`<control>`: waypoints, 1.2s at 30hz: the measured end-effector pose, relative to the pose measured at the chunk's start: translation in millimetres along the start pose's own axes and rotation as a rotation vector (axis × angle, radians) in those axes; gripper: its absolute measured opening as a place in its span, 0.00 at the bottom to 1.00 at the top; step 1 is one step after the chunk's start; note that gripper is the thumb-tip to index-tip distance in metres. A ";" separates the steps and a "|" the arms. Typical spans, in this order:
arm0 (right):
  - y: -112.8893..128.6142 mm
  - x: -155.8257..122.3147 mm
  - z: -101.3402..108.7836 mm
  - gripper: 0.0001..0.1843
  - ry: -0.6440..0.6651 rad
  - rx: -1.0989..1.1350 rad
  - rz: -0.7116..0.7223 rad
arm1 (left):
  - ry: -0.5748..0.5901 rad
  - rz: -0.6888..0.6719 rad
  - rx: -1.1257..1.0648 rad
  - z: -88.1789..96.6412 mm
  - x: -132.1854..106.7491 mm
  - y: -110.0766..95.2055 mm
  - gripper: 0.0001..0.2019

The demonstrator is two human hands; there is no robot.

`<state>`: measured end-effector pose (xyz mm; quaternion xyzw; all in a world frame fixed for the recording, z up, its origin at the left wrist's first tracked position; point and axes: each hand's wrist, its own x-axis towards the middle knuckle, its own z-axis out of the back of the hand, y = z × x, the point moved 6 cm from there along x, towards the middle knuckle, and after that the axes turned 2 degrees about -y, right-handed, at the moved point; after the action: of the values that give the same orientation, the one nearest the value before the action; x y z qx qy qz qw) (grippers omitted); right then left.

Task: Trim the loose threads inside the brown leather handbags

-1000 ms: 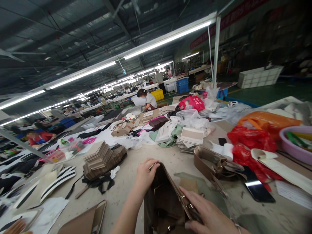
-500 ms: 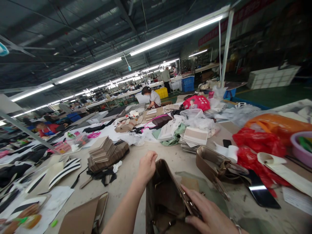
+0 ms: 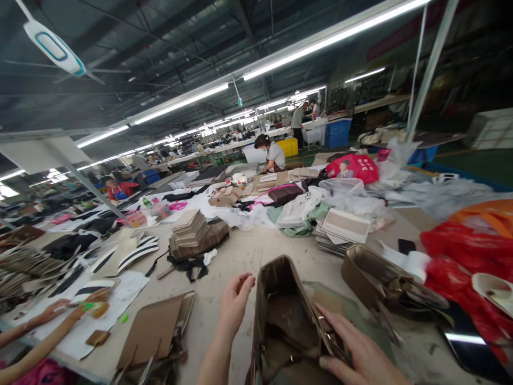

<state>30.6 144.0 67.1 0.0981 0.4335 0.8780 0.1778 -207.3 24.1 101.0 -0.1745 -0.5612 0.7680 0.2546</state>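
Note:
A brown handbag (image 3: 288,321) stands open on the worktable in front of me. My right hand (image 3: 356,353) grips its right rim by the metal clasp, fingers closed on the edge. My left hand (image 3: 234,302) hovers just left of the bag's left rim with its fingers apart, holding nothing. A second brown handbag (image 3: 380,280) lies on its side to the right. Another flat brown bag (image 3: 154,334) lies to my left.
A stack of brown card pieces (image 3: 194,235) sits ahead left, white card stacks (image 3: 344,230) ahead right, red plastic bags (image 3: 465,251) and a black phone (image 3: 468,342) at right. A co-worker's hands (image 3: 76,310) work at the left edge. People sit at far tables.
My left hand has let go of the bag's left rim and opened beside it. The view has swung left, bringing the co-worker's hands into sight.

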 end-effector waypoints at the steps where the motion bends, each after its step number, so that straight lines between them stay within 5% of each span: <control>1: -0.6 0.4 -1.0 0.39 0.009 -0.009 -0.002 | 0.014 -0.024 0.063 -3.1 0.5 -4.6 0.21; 10: -6.9 -7.0 -3.1 0.44 0.010 -0.079 -0.018 | 0.006 -0.320 0.858 -30.7 17.9 -39.5 0.14; 22: -0.9 -12.4 -2.2 0.46 0.004 -0.030 -0.020 | 0.165 -0.193 1.034 -14.8 -14.6 -31.3 0.22; 27: -12.0 -23.8 -10.4 0.53 0.097 0.062 -0.031 | 0.032 -0.087 0.903 12.9 -7.0 -22.6 0.21; 30: -26.2 -29.5 -19.0 0.47 0.133 0.285 -0.014 | -0.065 -0.003 0.680 41.4 -5.3 -4.5 0.20; 36: -56.2 -25.6 -24.6 0.35 -0.056 0.527 -0.171 | -0.317 0.206 0.018 94.1 -25.3 32.8 0.18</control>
<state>58.8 147.5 7.0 0.1284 0.6483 0.7138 0.2317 -245.4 -71.4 98.4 -0.1058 -0.5663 0.8130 0.0845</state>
